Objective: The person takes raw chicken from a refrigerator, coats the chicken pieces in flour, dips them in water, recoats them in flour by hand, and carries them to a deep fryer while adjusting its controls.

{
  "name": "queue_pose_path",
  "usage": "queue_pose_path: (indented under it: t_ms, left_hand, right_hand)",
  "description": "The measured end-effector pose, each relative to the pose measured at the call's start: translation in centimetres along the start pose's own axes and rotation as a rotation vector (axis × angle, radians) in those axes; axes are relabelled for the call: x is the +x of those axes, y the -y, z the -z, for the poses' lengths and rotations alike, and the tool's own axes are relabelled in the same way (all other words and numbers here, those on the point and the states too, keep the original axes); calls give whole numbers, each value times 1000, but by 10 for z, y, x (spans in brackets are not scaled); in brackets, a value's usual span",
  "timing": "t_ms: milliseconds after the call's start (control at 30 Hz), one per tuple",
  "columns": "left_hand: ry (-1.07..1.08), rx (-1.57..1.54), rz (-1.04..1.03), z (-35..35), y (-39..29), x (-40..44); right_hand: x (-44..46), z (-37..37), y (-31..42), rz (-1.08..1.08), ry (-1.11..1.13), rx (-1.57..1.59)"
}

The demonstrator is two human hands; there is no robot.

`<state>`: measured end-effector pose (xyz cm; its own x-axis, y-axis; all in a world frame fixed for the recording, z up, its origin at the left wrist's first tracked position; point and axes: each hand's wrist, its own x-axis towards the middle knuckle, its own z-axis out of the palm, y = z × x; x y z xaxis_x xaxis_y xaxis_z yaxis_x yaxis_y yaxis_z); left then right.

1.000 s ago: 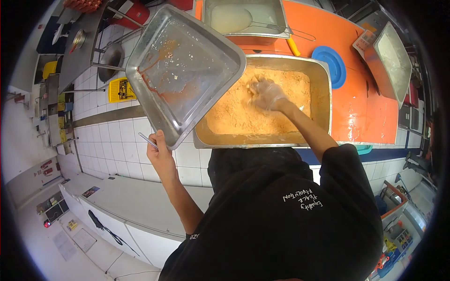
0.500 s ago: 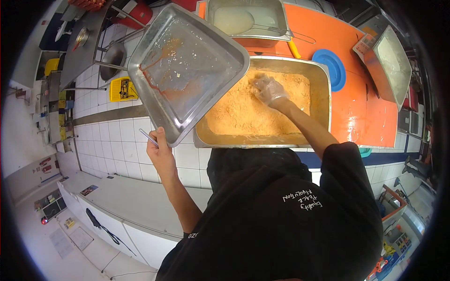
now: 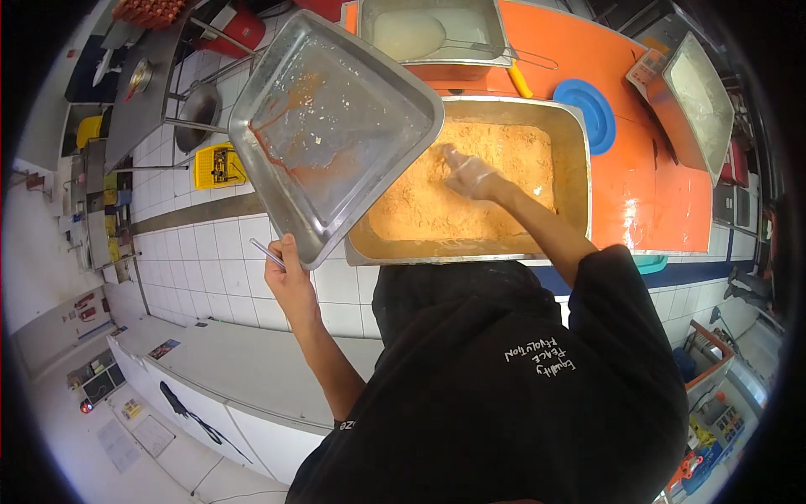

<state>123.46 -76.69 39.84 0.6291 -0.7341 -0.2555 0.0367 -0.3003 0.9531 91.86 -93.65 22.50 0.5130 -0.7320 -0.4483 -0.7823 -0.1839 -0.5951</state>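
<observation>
With my left hand [image 3: 288, 267] I grip the near corner of a metal tray [image 3: 336, 126], thumb on its rim, and a thin metal handle sticks out between the fingers. Red-brown streaks and pale crumbs lie on the tray, which is tilted and overlaps the left side of a deep metal pan [image 3: 470, 252]. That pan holds orange-yellow crumbly powder [image 3: 437, 206]. My right hand [image 3: 470, 175], in a clear plastic glove, is in the powder near the pan's upper middle. Its fingers are blurred and partly hidden, so their grip cannot be made out.
Behind the pan, a metal container [image 3: 509, 42] of cloudy liquid holds a strainer [image 3: 411, 35]. On the orange table [image 3: 621, 202] are a blue lid [image 3: 585, 116], a yellow handle [image 3: 520, 80] and another metal container [image 3: 698, 105]. A yellow basket [image 3: 219, 166] sits at the left.
My right hand has shifted slightly left within the powder. My left hand keeps hold of the tray, which has barely moved.
</observation>
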Motion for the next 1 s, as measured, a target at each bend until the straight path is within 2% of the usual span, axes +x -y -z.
queue_pose_path:
  t_ms: [133,200,233,333,433,500,533,600,633,667,733,767,800,867,933,967,1000]
  left_hand:
    - [-34,26,11,-3,1,-1]
    - [-31,29,9,-1,2,-1]
    - [-26,30,5,-1,2,-1]
    - [-51,-5,-25,-6,1,-2]
    - [-52,37,0,-2,1,-3]
    - [-52,41,1,-3,2,-3]
    - [-54,46,-3,-3,3,-2]
    - [-42,51,10,2,2,-1]
    - [-30,48,15,3,2,0]
    - [-28,46,13,3,2,1]
    - [-27,41,-9,3,4,1]
    - [-30,39,-6,3,4,1]
    - [-21,31,0,3,5,1]
    - [-21,19,9,3,4,1]
    - [-28,22,11,2,2,2]
    - [-29,19,16,2,3,3]
    - [-21,6,12,1,3,4]
  right_hand:
    - [-8,22,-11,68,-82,19]
    - [-8,22,-12,4,-246,-265]
    - [-9,19,-11,5,-246,-263]
    - [-10,10,-5,249,-172,-312]
    - [-2,17,0,169,-218,-191]
    - [8,15,12,-193,-169,-320]
    - [10,3,10,-195,-172,-319]
    - [-1,-41,7,-17,-303,-582]
    - [-18,-38,13,70,-230,-603]
    - [-23,-36,11,69,-234,-604]
    - [-30,-32,1,187,-32,-540]
    - [-22,-45,-17,189,-29,-542]
    - [-5,-71,-44,232,-149,-250]
    - [16,-81,-61,276,-258,41]
    - [25,-80,-60,247,-190,937]
    - [-1,-28,-37,52,-62,730]
    - [-12,-9,-31,50,-59,724]
